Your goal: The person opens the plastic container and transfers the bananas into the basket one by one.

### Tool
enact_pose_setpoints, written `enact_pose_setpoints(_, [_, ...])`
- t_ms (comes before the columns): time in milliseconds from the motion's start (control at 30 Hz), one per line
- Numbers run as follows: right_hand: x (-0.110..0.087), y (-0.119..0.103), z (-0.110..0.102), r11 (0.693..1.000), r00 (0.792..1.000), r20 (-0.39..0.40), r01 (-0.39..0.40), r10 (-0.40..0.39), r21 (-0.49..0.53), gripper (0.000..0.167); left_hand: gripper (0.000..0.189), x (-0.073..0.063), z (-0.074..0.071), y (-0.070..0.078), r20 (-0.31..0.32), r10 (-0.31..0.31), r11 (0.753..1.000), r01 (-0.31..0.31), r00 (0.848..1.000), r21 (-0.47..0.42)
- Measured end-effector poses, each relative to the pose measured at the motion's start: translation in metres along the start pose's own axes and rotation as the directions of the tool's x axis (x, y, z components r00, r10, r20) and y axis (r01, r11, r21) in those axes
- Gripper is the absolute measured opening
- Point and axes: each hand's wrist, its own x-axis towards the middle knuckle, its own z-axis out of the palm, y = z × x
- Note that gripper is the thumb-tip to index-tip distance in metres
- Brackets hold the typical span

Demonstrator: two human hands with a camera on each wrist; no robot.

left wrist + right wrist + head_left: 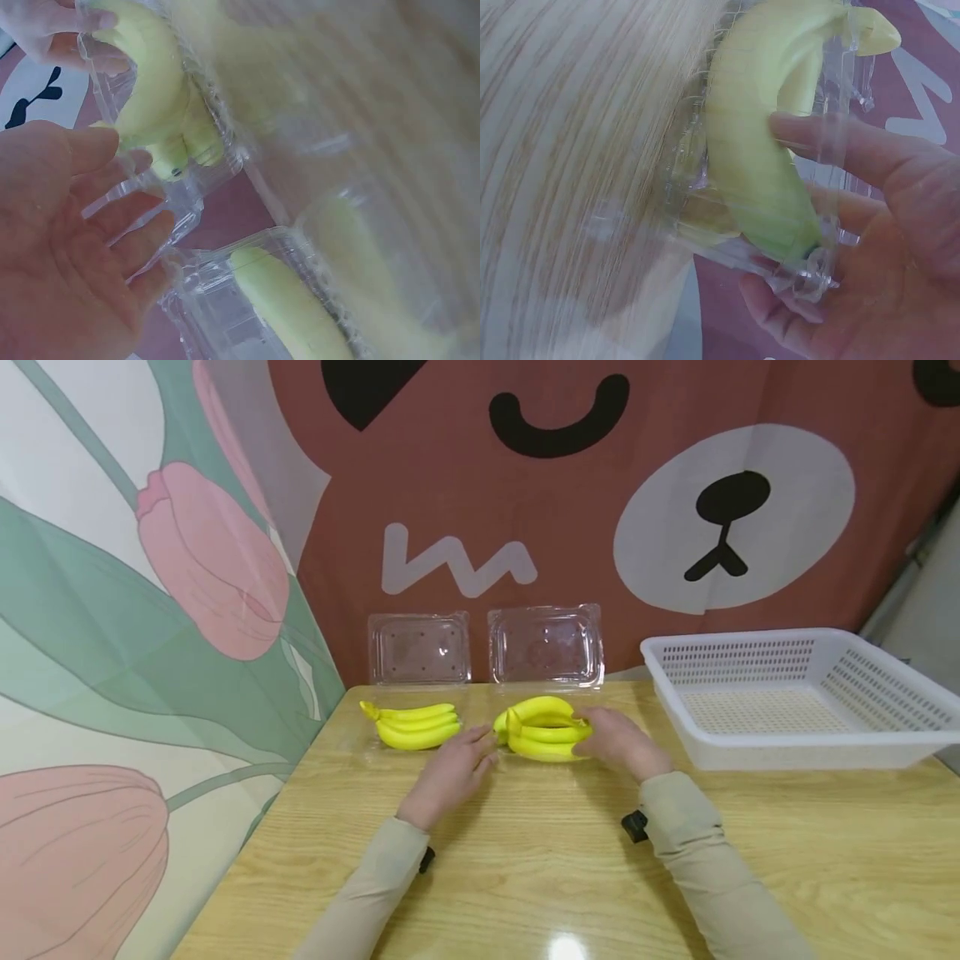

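Observation:
A bunch of yellow bananas (551,745) and a curved banana (542,707) above it lie in the right clear plastic clamshell box (546,647), its lid raised. My left hand (453,774) is at the box's left end, fingers extended; in the left wrist view its thumb (94,148) overlaps a banana tip. At the right end is my right hand (618,742). In the right wrist view its thumb (825,139) reaches over the box wall and rests against a banana, with the other fingers spread around the box's end. Another bunch of bananas (416,727) lies in the left clamshell box (420,647).
A white plastic basket (795,752) with slotted sides stands at the right on the wooden table (525,860). Behind the boxes hangs a printed cloth (570,527) with a bear's face. A flower-patterned cloth (217,560) borders the table's left side.

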Motion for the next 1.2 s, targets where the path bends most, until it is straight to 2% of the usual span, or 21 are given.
enact_pose_setpoints(100, [0.002, 0.0, 0.003, 0.999, 0.999, -0.034, 0.015, -0.016, -0.049, 0.065, 0.035, 0.0, -0.003, 0.001, 0.005, -0.009, 1.0, 0.009, 1.0, -0.009])
enact_pose_setpoints(233, [0.004, 0.001, 0.008, 0.987, 0.992, -0.113, 0.046, -0.063, -0.151, 0.054, 0.034, 0.0, -0.005, 0.003, 0.01, -0.024, 1.0, 0.024, 1.0, -0.018])
enact_pose_setpoints(400, [0.003, 0.002, 0.01, 0.977, 0.976, -0.195, 0.06, -0.101, -0.207, 0.044, 0.033, 0.001, -0.005, 0.004, 0.017, -0.042, 0.999, 0.043, 0.999, -0.027])
enact_pose_setpoints(667, [0.002, -0.001, 0.007, 0.982, 0.948, -0.284, 0.098, -0.141, -0.161, 0.042, 0.035, -0.001, -0.008, 0.003, 0.027, -0.051, 0.997, 0.053, 0.998, -0.051])
enact_pose_setpoints(900, [-0.002, -0.009, -0.014, 0.994, 0.94, -0.324, 0.092, -0.106, -0.059, 0.042, 0.035, -0.002, -0.008, 0.004, 0.034, -0.061, 0.996, 0.063, 0.998, -0.064])
enact_pose_setpoints(1100, [-0.013, -0.015, -0.034, 0.997, 0.892, -0.445, 0.072, -0.073, -0.019, 0.041, 0.037, -0.001, -0.008, 0.003, 0.052, -0.07, 0.995, 0.073, 0.996, -0.072])
enact_pose_setpoints(1200, [-0.021, -0.011, -0.043, 0.998, 0.867, -0.495, 0.056, -0.055, -0.013, 0.041, 0.037, -0.001, -0.009, 0.003, 0.055, -0.072, 0.995, 0.076, 0.996, -0.072])
